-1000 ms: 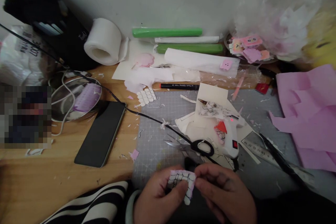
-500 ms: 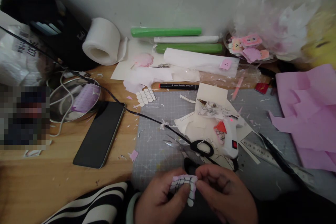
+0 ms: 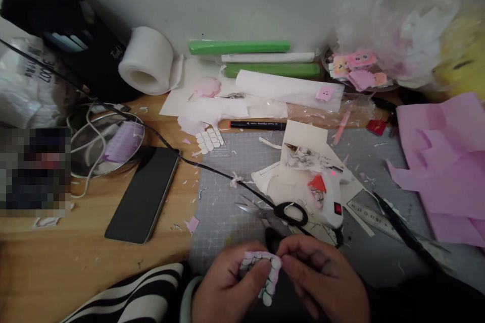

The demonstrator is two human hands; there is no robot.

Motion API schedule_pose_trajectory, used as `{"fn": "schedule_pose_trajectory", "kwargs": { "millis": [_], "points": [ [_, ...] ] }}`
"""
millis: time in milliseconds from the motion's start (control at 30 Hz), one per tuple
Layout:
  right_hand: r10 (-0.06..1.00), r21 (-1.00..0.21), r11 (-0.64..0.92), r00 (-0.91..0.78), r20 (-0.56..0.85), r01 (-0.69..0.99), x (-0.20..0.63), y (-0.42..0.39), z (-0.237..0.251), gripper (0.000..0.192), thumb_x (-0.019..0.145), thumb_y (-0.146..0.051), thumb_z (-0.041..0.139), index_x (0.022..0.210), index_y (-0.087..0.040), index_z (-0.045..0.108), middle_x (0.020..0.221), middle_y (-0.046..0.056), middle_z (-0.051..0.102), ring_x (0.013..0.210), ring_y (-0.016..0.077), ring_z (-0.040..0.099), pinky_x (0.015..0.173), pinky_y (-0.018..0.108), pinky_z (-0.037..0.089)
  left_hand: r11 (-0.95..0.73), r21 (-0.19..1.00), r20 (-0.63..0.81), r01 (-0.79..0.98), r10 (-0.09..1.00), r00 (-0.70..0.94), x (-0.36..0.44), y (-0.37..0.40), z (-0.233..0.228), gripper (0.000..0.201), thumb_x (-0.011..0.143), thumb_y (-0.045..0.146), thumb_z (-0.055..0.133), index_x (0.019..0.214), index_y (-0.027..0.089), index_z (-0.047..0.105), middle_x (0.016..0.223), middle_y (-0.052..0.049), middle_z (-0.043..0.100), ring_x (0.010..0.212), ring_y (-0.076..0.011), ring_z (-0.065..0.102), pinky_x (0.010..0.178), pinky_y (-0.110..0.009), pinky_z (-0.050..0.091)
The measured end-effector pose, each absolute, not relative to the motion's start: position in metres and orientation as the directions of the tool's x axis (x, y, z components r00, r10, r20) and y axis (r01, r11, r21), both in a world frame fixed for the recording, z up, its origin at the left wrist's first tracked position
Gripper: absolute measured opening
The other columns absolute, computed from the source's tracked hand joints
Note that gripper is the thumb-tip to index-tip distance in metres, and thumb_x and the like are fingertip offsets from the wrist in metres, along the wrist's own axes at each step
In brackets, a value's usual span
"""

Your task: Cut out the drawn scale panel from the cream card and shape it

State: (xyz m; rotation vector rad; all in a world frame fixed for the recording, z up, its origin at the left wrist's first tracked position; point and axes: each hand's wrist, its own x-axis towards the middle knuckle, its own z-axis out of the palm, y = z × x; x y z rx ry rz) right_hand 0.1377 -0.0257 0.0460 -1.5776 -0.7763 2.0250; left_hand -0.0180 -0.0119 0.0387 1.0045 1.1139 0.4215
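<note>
Low in the head view, my left hand [image 3: 227, 285] grips a small paper cutout [image 3: 273, 275] drawn with black-outlined white cells and edged in pink. The thumb presses on its face and covers part of it. At the cutout's upper right corner, the fingertips of my right hand [image 3: 326, 277] are pinched together on the pink edge. Just beyond the hands lie scissors [image 3: 291, 213] with black handles and a white glue gun [image 3: 332, 204] with a red switch. A similar white-celled paper piece [image 3: 210, 140] rests near the mat's far left corner.
A grey cutting mat [image 3: 220, 181] holds scraps, a ruler [image 3: 379, 217] and a black cutter-like tool [image 3: 405, 234]. Pink paper [image 3: 450, 176] lies at right. A phone [image 3: 144, 194], metal bowl [image 3: 109, 169] and paper roll [image 3: 147, 60] stand left. A black cable [image 3: 212, 168] crosses the desk.
The cutout has turned slightly in my left hand, its lower end swinging left. My right fingertips have shifted a little left with its corner.
</note>
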Motion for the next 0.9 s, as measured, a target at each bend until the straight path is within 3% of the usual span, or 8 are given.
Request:
{"fn": "schedule_pose_trajectory", "kwargs": {
  "millis": [300,667,900],
  "points": [
    [0.645,-0.660,-0.750,-0.261,-0.718,-0.037,0.1370,-0.0233,0.0465,0.037,0.065,-0.051,0.057,0.069,-0.015,0.052,0.039,-0.009,0.039,0.028,0.0008,0.029,0.029,0.013,0.020,0.412,0.878,-0.477,0.243,0.732,0.485,-0.0186,-0.0076,0.0394,0.042,0.078,0.053,0.044,0.058,0.016,0.050,0.049,0.004,0.038,0.048,-0.0092,0.035,0.048,-0.021,0.030],
    [0.657,-0.688,-0.726,-0.292,-0.695,0.005,0.1400,-0.0243,0.0486,0.019,0.072,-0.034,0.054,0.071,-0.015,0.053,0.040,-0.010,0.039,0.029,0.0002,0.029,0.030,0.012,0.020,0.367,0.885,-0.465,0.287,0.732,0.499,-0.0195,-0.0080,0.0410,0.039,0.081,0.048,0.040,0.057,0.017,0.046,0.051,0.004,0.038,0.049,-0.0095,0.034,0.048,-0.021,0.030],
    [0.689,-0.715,-0.693,-0.209,-0.694,0.087,0.1389,-0.0268,0.0477,0.018,0.070,-0.033,0.052,0.070,-0.015,0.051,0.043,-0.010,0.038,0.029,0.0001,0.026,0.029,0.012,0.019,0.306,0.906,-0.415,0.294,0.783,0.464,-0.0174,-0.0092,0.0368,0.040,0.081,0.049,0.040,0.058,0.017,0.045,0.052,0.003,0.038,0.050,-0.0095,0.036,0.049,-0.021,0.031]
  ]
}}
